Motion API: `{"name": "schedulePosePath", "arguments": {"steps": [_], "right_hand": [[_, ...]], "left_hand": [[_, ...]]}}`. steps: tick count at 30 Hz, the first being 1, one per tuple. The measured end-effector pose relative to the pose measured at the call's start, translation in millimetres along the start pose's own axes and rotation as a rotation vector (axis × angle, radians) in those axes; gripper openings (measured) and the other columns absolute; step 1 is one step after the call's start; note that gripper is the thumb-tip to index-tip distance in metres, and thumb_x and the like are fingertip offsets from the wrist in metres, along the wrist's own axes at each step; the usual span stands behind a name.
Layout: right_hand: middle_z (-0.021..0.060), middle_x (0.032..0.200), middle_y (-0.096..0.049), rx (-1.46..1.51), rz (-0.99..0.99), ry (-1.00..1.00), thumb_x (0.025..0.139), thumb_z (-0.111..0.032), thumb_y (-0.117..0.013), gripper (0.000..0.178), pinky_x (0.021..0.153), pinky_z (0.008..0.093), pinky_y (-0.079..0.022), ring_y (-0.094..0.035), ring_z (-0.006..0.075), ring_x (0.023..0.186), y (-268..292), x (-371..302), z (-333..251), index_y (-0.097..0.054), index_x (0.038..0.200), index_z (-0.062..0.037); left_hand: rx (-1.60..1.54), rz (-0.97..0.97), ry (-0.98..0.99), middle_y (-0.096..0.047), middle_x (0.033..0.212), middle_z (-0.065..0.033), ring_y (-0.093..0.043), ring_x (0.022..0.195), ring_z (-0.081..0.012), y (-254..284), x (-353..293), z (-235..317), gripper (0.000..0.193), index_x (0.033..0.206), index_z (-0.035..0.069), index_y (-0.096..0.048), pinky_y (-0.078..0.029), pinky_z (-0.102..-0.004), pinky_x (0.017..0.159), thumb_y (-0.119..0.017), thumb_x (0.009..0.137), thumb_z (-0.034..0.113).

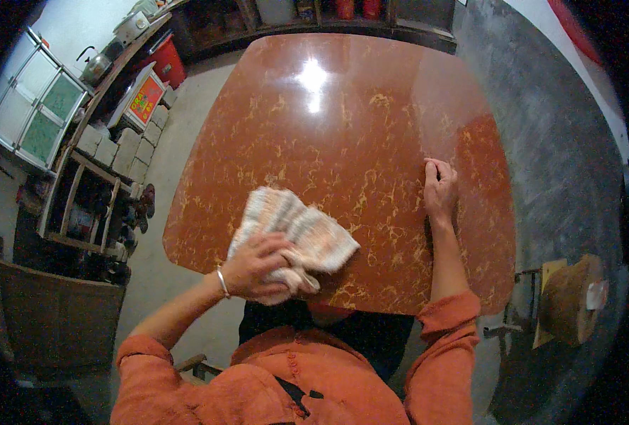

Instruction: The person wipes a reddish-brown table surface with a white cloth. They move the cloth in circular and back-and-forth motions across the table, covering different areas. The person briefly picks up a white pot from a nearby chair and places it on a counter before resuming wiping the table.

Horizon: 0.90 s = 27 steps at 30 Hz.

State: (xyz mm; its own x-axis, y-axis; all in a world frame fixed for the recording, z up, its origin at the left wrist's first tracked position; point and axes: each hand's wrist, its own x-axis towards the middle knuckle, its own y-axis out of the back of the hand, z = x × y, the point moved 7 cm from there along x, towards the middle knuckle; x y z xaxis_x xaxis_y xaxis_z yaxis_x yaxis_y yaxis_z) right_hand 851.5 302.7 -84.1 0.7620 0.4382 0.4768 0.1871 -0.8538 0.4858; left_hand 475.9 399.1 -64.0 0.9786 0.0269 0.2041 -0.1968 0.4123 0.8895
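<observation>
Under my left hand [259, 263] lies a crumpled white-and-peach cloth [314, 237], at the near left edge of a reddish-brown tabletop [357, 149] with yellow marbling. The fingers of that hand press into the cloth and grip part of it, while the rest fans out forward and to the right. A bracelet circles my left wrist. My right hand [442, 185] rests on the right side of the tabletop with its fingers curled in, and nothing shows in it.
A wooden stool [570, 301] stands at the right by the grey wall [548, 163]. Along the left are a shelf with grey blocks [127, 149], a kettle [96, 67], a red bucket [167, 60] and a green-panelled cabinet [42, 134]. Low shelving [222, 28] runs behind the table.
</observation>
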Motion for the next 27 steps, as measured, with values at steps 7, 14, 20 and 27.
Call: {"name": "schedulePosePath", "arguments": {"steps": [7, 14, 20, 27], "right_hand": [[0.0104, 0.096, -0.065, -0.007, -0.008, -0.028, 0.09, -0.023, -0.051, 0.024, 0.089, 0.0409, -0.039, -0.054, 0.0278, 0.096, -1.4, 3.5, 6.1, -0.067, 0.094, -0.0051], [0.0112, 0.098, -0.064, -0.051, -0.035, 0.0, 0.093, -0.023, -0.05, 0.026, 0.087, 0.036, -0.043, -0.055, 0.0269, 0.096, -2.5, 1.4, 6.1, -0.067, 0.097, -0.0033], [0.0101, 0.095, -0.066, 0.021, -0.005, -0.025, 0.09, -0.022, -0.051, 0.023, 0.089, 0.0396, -0.039, -0.056, 0.0283, 0.094, 1.7, 3.3, 5.9, -0.067, 0.091, -0.0051], [0.0106, 0.096, -0.066, -0.048, -0.006, -0.01, 0.09, -0.021, -0.051, 0.023, 0.089, 0.0391, -0.04, -0.056, 0.0277, 0.093, 3.8, 5.8, -4.9, -0.067, 0.09, -0.0045]], "left_hand": [[0.153, 0.258, 0.292, -0.048, 0.124, -0.0165, -0.045, 0.115, -0.0366, 25.5, 71.0, -75.5, 0.048, 0.12, 0.011, -0.055, -0.035, -0.0453, 0.099, -0.067, 0.079, 0.034], [0.062, 0.129, -0.025, -0.048, 0.124, -0.0169, -0.044, 0.117, -0.0373, -31.0, 117.9, -9.9, 0.051, 0.121, 0.015, -0.051, -0.033, -0.0495, 0.099, -0.067, 0.079, 0.039], [-0.084, -0.099, -0.155, -0.048, 0.127, -0.0088, -0.041, 0.125, -0.033, -24.0, 31.8, 39.9, 0.04, 0.099, 0.013, -0.057, -0.031, -0.0494, 0.101, -0.072, 0.074, 0.04], [0.086, 0.11, 0.194, -0.047, 0.129, -0.014, -0.042, 0.121, -0.0359, 16.6, 23.1, -68.7, 0.049, 0.116, 0.011, -0.057, -0.032, -0.0471, 0.102, -0.071, 0.076, 0.035]]}}
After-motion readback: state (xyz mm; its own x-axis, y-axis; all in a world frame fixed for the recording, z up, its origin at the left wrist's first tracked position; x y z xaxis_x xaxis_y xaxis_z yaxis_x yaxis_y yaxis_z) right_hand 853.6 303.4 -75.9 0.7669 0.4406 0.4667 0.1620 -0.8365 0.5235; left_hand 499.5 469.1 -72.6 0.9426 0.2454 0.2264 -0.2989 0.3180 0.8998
